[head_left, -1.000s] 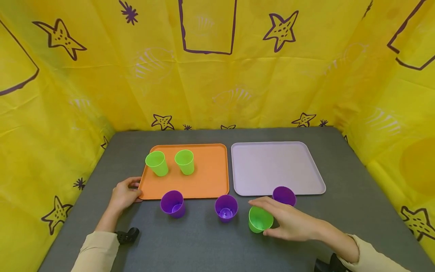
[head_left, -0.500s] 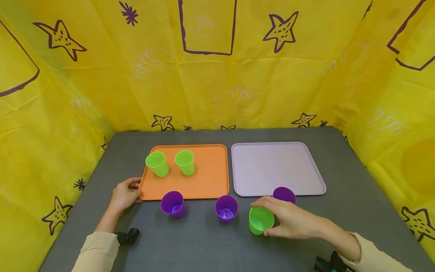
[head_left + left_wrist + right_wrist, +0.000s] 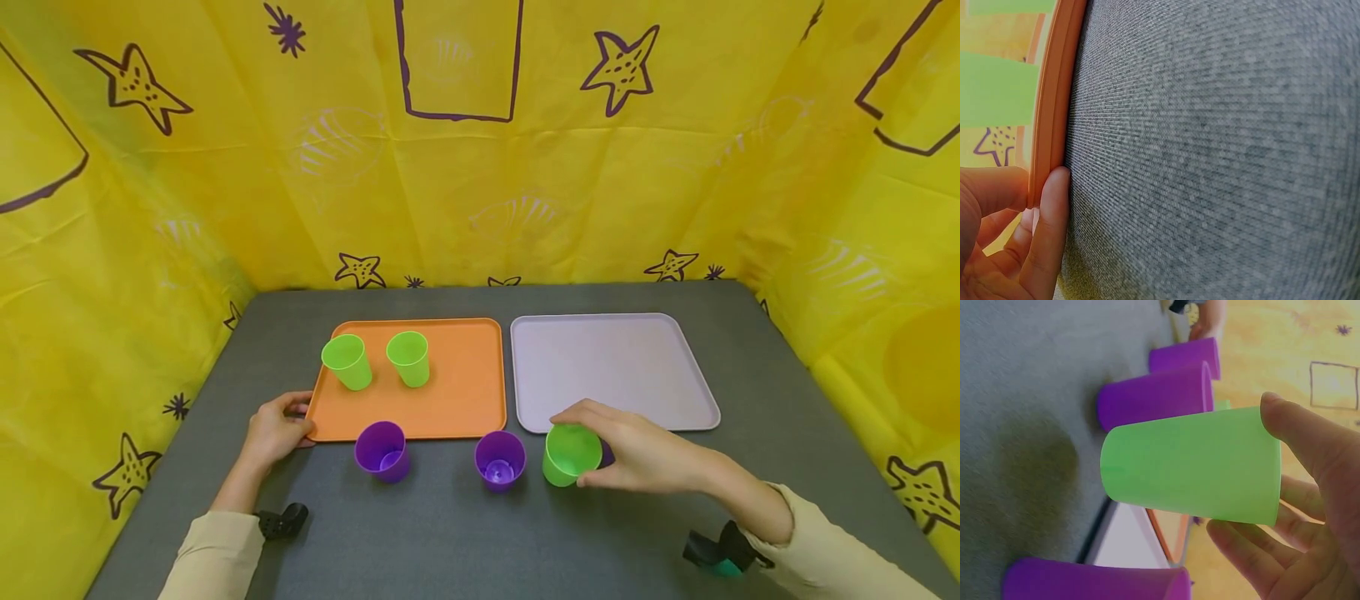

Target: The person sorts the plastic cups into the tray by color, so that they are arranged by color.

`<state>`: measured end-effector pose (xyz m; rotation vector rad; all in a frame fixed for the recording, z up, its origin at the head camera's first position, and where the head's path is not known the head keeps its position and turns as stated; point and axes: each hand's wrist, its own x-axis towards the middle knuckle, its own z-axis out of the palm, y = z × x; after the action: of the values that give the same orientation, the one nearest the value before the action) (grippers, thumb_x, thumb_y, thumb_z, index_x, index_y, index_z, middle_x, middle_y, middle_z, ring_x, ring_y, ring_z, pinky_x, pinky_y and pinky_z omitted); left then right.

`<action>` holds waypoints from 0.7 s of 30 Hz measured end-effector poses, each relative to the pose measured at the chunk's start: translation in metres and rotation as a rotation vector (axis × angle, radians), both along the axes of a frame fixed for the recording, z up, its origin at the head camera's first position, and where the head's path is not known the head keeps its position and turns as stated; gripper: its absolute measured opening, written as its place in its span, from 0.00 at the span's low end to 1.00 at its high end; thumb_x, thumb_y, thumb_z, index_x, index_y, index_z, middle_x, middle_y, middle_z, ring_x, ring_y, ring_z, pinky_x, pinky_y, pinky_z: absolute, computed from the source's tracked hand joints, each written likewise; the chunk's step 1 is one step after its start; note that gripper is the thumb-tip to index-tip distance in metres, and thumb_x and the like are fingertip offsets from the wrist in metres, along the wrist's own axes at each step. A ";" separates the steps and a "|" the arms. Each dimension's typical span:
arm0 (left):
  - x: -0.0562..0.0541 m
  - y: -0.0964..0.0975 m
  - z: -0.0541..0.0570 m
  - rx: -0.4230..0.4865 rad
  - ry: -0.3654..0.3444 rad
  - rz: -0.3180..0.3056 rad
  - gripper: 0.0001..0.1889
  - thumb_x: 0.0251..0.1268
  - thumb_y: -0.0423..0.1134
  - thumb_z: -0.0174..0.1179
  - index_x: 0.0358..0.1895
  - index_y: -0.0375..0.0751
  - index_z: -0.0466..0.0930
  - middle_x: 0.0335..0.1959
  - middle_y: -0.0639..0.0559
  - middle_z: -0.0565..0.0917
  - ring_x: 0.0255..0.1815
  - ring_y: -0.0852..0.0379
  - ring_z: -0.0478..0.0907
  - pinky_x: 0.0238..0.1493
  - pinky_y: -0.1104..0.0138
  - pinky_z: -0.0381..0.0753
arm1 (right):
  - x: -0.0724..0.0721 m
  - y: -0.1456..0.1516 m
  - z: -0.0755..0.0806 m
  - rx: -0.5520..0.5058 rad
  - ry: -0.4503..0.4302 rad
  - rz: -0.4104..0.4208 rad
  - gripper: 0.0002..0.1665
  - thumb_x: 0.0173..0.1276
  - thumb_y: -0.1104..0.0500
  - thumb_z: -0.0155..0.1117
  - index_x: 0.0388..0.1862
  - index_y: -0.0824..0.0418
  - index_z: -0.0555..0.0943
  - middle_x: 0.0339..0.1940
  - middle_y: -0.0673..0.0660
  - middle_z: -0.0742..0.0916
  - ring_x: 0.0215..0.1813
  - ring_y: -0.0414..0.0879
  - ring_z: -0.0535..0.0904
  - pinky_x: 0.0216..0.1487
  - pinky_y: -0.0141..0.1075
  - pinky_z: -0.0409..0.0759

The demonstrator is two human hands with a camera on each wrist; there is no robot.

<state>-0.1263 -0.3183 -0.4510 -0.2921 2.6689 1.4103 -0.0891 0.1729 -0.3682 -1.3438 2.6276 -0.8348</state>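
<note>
Green cup (image 3: pixel 562 468): smooth, plain lime, flaring toward rim, mouth up. Right hand (image 3: pixel 648 454) holds it near rim, thumb opposite fingers; cup sits clear of table (image 3: pixel 420 542), between middle purple cup (image 3: pixel 500 461) and partly hidden purple cup (image 3: pixel 607 455). Left hand (image 3: pixel 273 432) pinches near-left corner of orange tray (image 3: pixel 461 387), two green cups (image 3: pixel 352 367) standing on it. Table dark grey, fine-ribbed. Yellow fabric walls (image 3: pixel 442 192), starfish drawings.

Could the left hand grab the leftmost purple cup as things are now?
Likely yes, but the left hand would first need to release the orange tray; nothing upright stands between that hand and the purple cup.
</note>
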 end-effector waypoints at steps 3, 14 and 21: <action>0.000 0.000 0.000 0.002 -0.003 0.000 0.29 0.50 0.23 0.56 0.60 0.26 0.66 0.46 0.30 0.74 0.32 0.58 0.80 0.27 0.64 0.84 | -0.009 -0.002 0.003 -0.012 -0.034 -0.012 0.37 0.52 0.52 0.71 0.61 0.52 0.68 0.53 0.44 0.76 0.45 0.36 0.74 0.43 0.29 0.79; 0.000 0.001 -0.001 -0.013 -0.009 0.009 0.29 0.50 0.23 0.57 0.60 0.27 0.66 0.46 0.31 0.74 0.32 0.57 0.80 0.27 0.64 0.84 | -0.038 -0.015 0.016 0.006 -0.009 -0.003 0.37 0.51 0.52 0.72 0.60 0.57 0.69 0.54 0.48 0.77 0.50 0.40 0.75 0.51 0.37 0.78; -0.001 0.000 -0.002 -0.016 0.000 0.011 0.29 0.50 0.23 0.57 0.60 0.27 0.66 0.45 0.31 0.74 0.32 0.57 0.80 0.26 0.64 0.84 | -0.057 -0.032 0.020 0.033 -0.006 0.023 0.37 0.53 0.51 0.71 0.60 0.60 0.69 0.53 0.49 0.77 0.50 0.40 0.74 0.50 0.36 0.78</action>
<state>-0.1269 -0.3181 -0.4528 -0.3078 2.6844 1.3923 -0.1457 0.1409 -0.3477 -1.3578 2.6045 -0.7875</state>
